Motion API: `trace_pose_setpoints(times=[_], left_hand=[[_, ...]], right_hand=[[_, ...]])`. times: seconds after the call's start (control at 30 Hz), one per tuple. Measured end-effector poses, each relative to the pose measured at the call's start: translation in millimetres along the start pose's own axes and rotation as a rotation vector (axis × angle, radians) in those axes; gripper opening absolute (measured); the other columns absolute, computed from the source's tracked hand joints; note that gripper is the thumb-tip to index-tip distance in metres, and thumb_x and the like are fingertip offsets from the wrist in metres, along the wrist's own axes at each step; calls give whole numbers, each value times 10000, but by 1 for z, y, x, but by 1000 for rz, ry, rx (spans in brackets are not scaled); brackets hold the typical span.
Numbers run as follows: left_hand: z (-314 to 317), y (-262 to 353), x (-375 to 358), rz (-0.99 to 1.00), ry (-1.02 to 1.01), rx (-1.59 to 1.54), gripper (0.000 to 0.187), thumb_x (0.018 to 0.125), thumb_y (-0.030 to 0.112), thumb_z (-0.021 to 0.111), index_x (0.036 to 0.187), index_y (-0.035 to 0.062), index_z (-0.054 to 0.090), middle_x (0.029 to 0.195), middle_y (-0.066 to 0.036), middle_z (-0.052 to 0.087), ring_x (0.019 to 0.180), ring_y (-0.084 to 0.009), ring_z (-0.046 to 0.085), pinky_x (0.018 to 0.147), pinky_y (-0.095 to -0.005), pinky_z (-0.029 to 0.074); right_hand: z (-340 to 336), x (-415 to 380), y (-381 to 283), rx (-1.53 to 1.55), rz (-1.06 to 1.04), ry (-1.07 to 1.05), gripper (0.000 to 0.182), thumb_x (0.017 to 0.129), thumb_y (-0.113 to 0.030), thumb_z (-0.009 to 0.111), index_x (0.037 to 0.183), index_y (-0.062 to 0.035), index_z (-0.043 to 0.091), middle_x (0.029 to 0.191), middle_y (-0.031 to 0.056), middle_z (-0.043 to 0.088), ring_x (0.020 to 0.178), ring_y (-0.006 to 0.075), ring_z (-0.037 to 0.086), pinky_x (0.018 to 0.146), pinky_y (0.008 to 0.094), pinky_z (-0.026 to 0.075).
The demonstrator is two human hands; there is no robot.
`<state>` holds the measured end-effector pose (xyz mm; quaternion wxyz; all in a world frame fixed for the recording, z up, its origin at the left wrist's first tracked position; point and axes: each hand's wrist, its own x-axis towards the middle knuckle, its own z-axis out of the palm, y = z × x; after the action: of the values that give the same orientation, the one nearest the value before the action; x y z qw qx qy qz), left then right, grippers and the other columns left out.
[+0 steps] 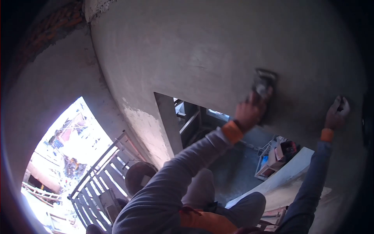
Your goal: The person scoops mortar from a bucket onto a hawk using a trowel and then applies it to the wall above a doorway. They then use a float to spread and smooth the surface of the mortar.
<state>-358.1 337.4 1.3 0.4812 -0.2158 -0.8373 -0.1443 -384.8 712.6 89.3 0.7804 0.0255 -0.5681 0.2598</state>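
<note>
My left hand [251, 111] is closed around the handle of a dark plastering float [265, 80], which lies against the grey plastered wall [187, 54]. Motion smears the float and the fingers somewhat. Off to the right, my right hand [337, 112] is raised close to the same wall with its fingers curled together. Whatever may be between those fingers is too small and dark to make out. Both sleeves are grey with orange cuffs.
Below the float is a wall opening [165, 117] with a lower room behind it. A box of items [278, 154] stands inside. To the left are a slatted railing [93, 187], a brown rounded object [140, 177] and a bright opening to outdoors [74, 144].
</note>
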Motion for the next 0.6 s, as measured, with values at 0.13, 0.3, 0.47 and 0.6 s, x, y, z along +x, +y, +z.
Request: trace_pose_setpoints(times=[0.13,0.3,0.47,0.6], left_hand=[[1,62,21,-43,-131,-216,761,850,122,517,1507,202,144,1169,-271,482,662,-388,651,569,-478,549],[-5,89,58,44,-178,-425,795,831,96,530,1508,165,118,1148,-299,505,756,-409,660,605,-474,554],[-10,84,64,80,-241,-477,795,819,92,553,1501,142,148,1052,-280,568,765,-421,647,663,-473,545],[-19,54,71,284,-289,-455,655,826,117,558,1436,111,320,1077,-216,601,795,-397,652,679,-454,544]], right_hand=[[-30,-28,-59,277,224,-265,320,908,-202,630,1138,10,560,1049,119,593,955,164,574,821,306,476],[-54,-99,-136,148,25,-788,426,869,-149,555,1248,30,478,1071,167,566,969,287,561,876,386,439],[-33,-135,-146,165,-166,-632,400,875,-165,593,1218,13,491,1113,199,531,1016,364,548,864,435,441],[-18,-149,-132,-13,-187,-559,385,871,-190,644,1171,8,506,1089,212,538,997,389,545,856,456,444]])
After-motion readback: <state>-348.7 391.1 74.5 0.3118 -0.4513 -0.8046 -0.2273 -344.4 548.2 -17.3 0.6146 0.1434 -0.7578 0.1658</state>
